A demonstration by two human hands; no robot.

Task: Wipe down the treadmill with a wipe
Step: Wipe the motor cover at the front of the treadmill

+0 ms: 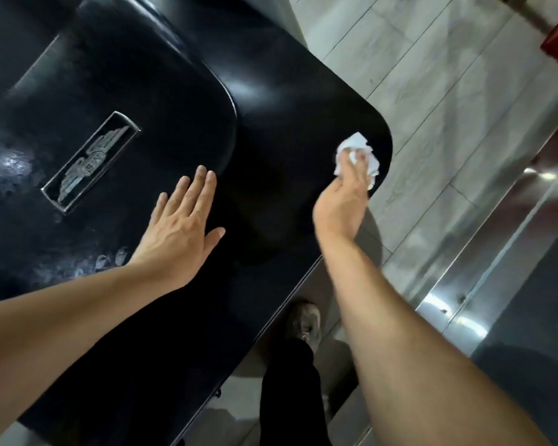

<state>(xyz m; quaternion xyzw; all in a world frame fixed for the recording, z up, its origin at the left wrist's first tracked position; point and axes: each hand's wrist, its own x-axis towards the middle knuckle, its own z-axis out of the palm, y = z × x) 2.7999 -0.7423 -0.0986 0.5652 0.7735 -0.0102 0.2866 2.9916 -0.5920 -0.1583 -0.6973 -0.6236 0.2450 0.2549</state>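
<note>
While left hand (178,233) flat, wipe (356,156) at treadmill (271,130) corner edge.

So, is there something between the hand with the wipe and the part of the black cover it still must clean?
Nothing visible blocks it. The right hand holds the wipe on the rounded corner of the treadmill cover. The left hand lies flat further in, beside the metal badge, so it covers only that patch.
</note>
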